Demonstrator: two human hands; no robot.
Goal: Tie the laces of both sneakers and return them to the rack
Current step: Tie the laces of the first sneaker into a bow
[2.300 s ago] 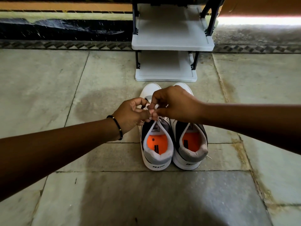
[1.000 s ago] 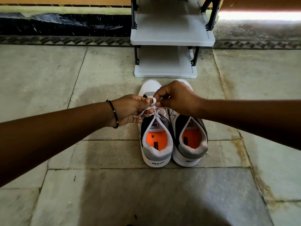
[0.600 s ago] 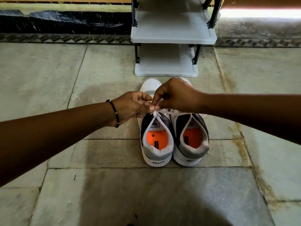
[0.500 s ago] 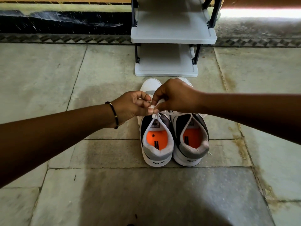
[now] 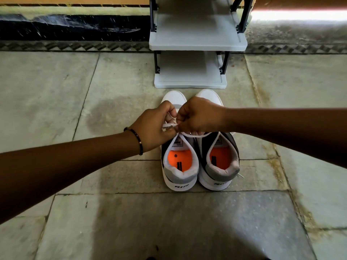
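The stone floor [image 5: 56, 91] carries a grey rack [image 5: 197, 42]. Just before it, two sneakers [image 5: 218, 166] are set side by side, toes toward the rack. The left hand [image 5: 154, 128] and right hand [image 5: 201, 117] are pinched on the left sneaker's white lace [image 5: 170, 126].

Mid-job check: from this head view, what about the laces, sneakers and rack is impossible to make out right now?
- Knot on the left sneaker: head view, hidden behind the left hand and right hand.
- Right sneaker laces: covered by the right hand and forearm, tied or not unclear.
- Rack top: cut off by the upper frame edge.
- Tongue label print: too small to read.
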